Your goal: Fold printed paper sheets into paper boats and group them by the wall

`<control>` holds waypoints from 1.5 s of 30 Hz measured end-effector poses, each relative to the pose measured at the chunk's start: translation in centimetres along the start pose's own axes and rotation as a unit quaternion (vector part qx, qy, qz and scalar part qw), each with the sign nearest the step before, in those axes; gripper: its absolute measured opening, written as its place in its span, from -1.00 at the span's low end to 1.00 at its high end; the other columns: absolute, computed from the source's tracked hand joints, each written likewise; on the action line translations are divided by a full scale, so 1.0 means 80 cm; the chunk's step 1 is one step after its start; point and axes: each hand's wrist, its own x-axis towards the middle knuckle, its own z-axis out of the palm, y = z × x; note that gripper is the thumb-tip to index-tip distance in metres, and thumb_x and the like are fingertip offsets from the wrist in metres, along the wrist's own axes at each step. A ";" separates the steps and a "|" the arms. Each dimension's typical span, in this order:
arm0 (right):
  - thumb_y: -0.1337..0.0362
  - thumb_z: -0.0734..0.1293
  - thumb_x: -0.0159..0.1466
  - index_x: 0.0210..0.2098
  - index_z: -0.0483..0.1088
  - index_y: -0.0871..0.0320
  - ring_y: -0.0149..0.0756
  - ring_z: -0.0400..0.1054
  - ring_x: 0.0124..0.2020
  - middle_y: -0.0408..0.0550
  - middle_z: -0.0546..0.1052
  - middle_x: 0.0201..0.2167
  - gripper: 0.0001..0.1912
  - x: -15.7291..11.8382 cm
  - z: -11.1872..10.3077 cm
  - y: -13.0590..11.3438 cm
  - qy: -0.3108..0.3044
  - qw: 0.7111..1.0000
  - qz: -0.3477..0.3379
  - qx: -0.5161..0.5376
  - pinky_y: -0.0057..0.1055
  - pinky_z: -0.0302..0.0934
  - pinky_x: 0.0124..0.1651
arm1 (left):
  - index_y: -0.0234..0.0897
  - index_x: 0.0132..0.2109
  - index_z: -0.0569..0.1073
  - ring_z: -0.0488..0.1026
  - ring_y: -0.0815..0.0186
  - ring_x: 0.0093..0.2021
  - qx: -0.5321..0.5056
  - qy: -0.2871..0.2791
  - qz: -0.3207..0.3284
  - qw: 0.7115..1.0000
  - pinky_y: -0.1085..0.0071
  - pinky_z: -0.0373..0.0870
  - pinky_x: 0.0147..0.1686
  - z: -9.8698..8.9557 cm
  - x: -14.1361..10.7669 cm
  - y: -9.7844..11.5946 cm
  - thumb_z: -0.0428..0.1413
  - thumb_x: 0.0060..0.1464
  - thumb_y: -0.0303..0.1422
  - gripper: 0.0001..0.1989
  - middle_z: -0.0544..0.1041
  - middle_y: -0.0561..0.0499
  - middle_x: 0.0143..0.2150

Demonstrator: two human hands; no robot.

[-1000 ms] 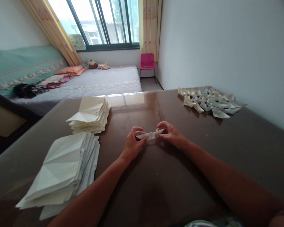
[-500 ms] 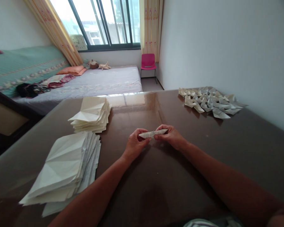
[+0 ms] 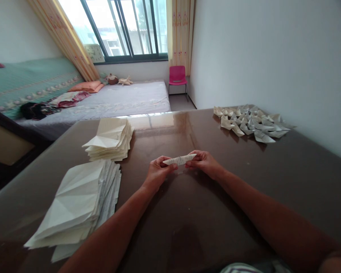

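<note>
Between my two hands, just above the table, is a narrow folded paper boat [image 3: 180, 160] with pointed ends and writing on it. My left hand [image 3: 158, 170] pinches its left end, thumb in front and fingers behind. At the other end, my right hand [image 3: 203, 163] grips the right tip between thumb and fingers. The boat tilts slightly up to the right. The fingers behind the paper are partly hidden.
Two stacks of creased paper sheets, a nearer one [image 3: 74, 197] and a farther one [image 3: 109, 138], lie on the left of the brown table [image 3: 216, 220]. Several folded paper boats [image 3: 252, 121] crowd the far right by the wall. A bed [image 3: 136, 96] and pink chair [image 3: 177, 76] stand beyond.
The paper boat and my left hand have shifted slightly left. My right hand's grip has slid outward to the right tip, so more of the boat's middle shows.
</note>
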 end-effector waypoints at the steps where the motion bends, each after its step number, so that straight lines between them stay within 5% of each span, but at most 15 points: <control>1: 0.19 0.54 -0.09 -0.32 0.44 0.18 -0.33 0.48 -0.40 -0.11 0.59 -0.44 -0.62 0.000 0.000 0.000 0.004 1.000 -0.004 0.000 -0.46 0.33 -0.33 | -0.35 -0.32 0.47 0.48 0.39 -0.46 -0.004 -0.002 -0.003 1.000 0.53 0.37 -0.41 0.000 -0.001 0.000 0.39 -0.31 -0.30 -0.62 0.57 0.06 -0.48; 6: 0.20 0.55 -0.10 -0.33 0.46 0.18 -0.38 0.43 -0.44 -0.15 0.57 -0.46 -0.63 -0.004 0.011 -0.003 -0.007 1.000 0.001 -0.011 -0.48 0.27 -0.37 | -0.35 -0.29 0.52 0.48 0.38 -0.42 -0.023 -0.036 -0.042 0.998 0.50 0.40 -0.38 0.006 -0.007 0.003 0.37 -0.25 -0.28 -0.65 0.57 0.05 -0.44; 12: 0.19 0.53 -0.07 -0.40 0.52 0.23 -0.49 0.27 -0.53 -0.19 0.52 -0.55 -0.70 -0.009 0.020 -0.004 -0.009 0.997 -0.026 -0.069 -0.51 0.14 -0.42 | -0.39 -0.36 0.57 0.47 0.36 -0.42 0.046 -0.060 0.013 0.997 0.50 0.39 -0.36 0.011 -0.010 0.000 0.33 -0.18 -0.29 -0.75 0.59 -0.02 -0.45; 31: 0.09 0.45 0.02 -0.38 0.53 0.23 -0.40 0.33 -0.51 -0.10 0.56 -0.53 -0.69 -0.002 0.000 -0.005 0.011 0.990 -0.053 -0.129 -0.46 0.18 -0.40 | -0.37 -0.31 0.58 0.51 0.30 -0.41 0.091 -0.055 0.013 0.994 0.42 0.47 -0.33 -0.003 0.005 -0.006 0.26 -0.10 -0.18 -0.70 0.58 0.02 -0.45; 35: 0.10 0.41 0.08 -0.37 0.55 0.22 -0.35 0.34 -0.47 -0.09 0.56 -0.51 -0.71 0.000 -0.007 -0.005 0.021 0.967 -0.071 -0.242 -0.43 0.18 -0.37 | -0.30 -0.32 0.57 0.49 0.30 -0.37 0.273 -0.046 0.093 0.956 0.43 0.44 -0.31 -0.009 0.006 -0.004 0.18 0.00 -0.21 -0.77 0.55 0.03 -0.44; 40: 0.15 0.40 0.12 -0.27 0.58 0.10 -0.23 0.35 -0.23 -0.05 0.57 -0.33 -0.77 -0.002 -0.018 -0.008 0.043 0.890 -0.132 -0.435 -0.33 0.22 -0.13 | -0.14 -0.03 0.43 0.45 0.33 -0.19 0.379 -0.053 0.211 0.899 0.46 0.46 -0.31 -0.012 0.000 -0.003 0.25 -0.07 -0.31 -0.60 0.41 0.00 -0.01; 45: 0.07 0.48 0.01 0.01 0.45 0.09 -0.20 0.32 -0.12 0.02 0.50 -0.15 -0.42 -0.005 -0.025 -0.016 0.024 0.875 -0.139 -0.464 -0.33 0.28 -0.16 | -0.16 -0.12 0.41 0.44 0.37 -0.22 0.404 -0.085 0.246 0.877 0.43 0.46 -0.26 -0.013 -0.002 -0.007 0.11 0.09 -0.34 -0.82 0.33 -0.02 0.07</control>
